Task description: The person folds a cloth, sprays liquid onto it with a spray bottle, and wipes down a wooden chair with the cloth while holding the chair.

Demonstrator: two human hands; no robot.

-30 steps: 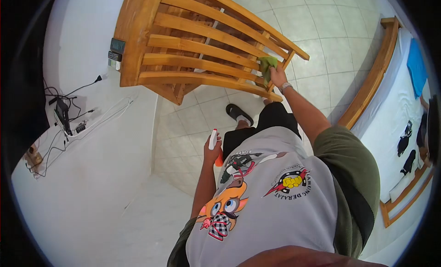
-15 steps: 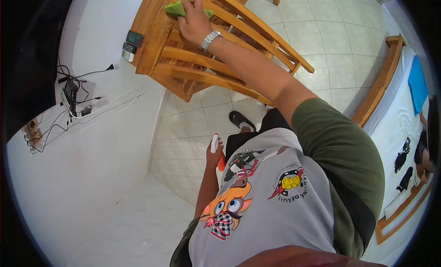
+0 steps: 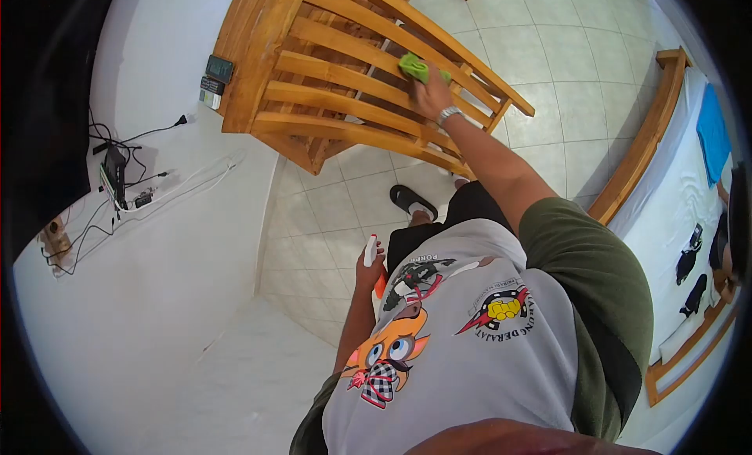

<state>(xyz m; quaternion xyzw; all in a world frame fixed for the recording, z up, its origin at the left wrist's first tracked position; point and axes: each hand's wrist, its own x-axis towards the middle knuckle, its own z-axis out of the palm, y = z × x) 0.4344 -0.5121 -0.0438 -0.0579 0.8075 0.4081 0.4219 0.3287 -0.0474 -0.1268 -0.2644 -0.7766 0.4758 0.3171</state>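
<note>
While left hand (image 3: pixel 366 274) clutches sprayer (image 3: pixel 370 250), cloth (image 3: pixel 413 66) bunched in right hand (image 3: pixel 431 97) could snag slats (image 3: pixel 345 45) underneath if edges droop, imo.

A home, seemingly a bedroom: a wood-framed bed with a white sheet (image 3: pixel 654 212) at right, slatted orange-brown wooden furniture (image 3: pixel 342 109) at top, pale square floor tiles (image 3: pixel 540 57), plain white wall (image 3: pixel 157 298).
</note>
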